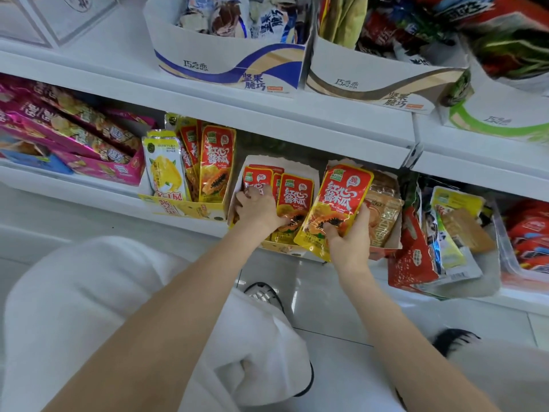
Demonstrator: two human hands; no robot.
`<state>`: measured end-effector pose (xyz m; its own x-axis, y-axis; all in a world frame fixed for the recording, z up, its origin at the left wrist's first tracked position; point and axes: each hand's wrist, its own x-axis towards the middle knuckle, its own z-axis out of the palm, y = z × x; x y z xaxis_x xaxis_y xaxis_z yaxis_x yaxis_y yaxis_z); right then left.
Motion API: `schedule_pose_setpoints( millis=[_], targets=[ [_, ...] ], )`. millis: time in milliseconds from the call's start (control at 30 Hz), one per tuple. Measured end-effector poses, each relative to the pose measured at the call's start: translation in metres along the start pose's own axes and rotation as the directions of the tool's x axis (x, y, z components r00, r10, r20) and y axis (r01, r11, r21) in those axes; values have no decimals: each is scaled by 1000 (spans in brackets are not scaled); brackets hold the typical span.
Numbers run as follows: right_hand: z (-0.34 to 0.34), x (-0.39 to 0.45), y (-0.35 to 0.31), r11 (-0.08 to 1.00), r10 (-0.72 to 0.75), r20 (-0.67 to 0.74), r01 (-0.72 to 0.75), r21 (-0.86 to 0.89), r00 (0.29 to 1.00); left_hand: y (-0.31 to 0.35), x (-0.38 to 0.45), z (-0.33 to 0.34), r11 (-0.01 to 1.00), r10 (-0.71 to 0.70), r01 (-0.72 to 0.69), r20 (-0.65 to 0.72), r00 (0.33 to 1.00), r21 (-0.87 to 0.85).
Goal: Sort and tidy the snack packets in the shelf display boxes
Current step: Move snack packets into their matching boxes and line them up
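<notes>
- The right hand [350,239] gripped a red-and-yellow papaya packet [335,203] by its lower edge, held just above the box fronts.
- The left hand [255,206] pressed into the white display box [237,185], fingers curled on the matching packets [292,200] standing there; that row looked nearly tidy.
- Right of the right hand, the brown packets [383,212] and a slumped mixed heap [439,242] remained unsorted.
- Left of the left hand, the yellow box [184,208] held mixed packets.
- Box interiors stayed hidden; the far right blurred, possibly more red packets.

Both bare arms reach forward, the left hand [258,207] pressed palm-down with fingers curled, the right hand [350,237] gripping with thumb on top.
</notes>
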<state>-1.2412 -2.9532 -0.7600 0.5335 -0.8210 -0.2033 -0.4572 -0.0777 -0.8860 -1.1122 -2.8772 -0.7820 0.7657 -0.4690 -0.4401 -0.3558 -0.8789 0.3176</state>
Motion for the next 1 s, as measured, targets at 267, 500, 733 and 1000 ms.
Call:
schedule_pose_setpoints(
  millis=[267, 500, 733, 1000],
  targets=[
    [7, 2, -12, 988, -41, 250, 77, -137, 967, -4, -3, -4, 987, -24, 1, -145, 989, -159],
    [47, 15, -37, 855, 150, 306, 32, -517, 940, -3, -6, 1, 992, -67, 68, -11, 998, 108],
    [81, 15, -34, 807, 326, 234, -141, -573, 916, -21, -21, -32, 955, 99, -30, -222, 970, 297],
    [65, 0, -24, 918, -229, -63, 194, -345, 971, -50, -16, -36, 997, 71, -63, -233, 970, 41]
  ],
)
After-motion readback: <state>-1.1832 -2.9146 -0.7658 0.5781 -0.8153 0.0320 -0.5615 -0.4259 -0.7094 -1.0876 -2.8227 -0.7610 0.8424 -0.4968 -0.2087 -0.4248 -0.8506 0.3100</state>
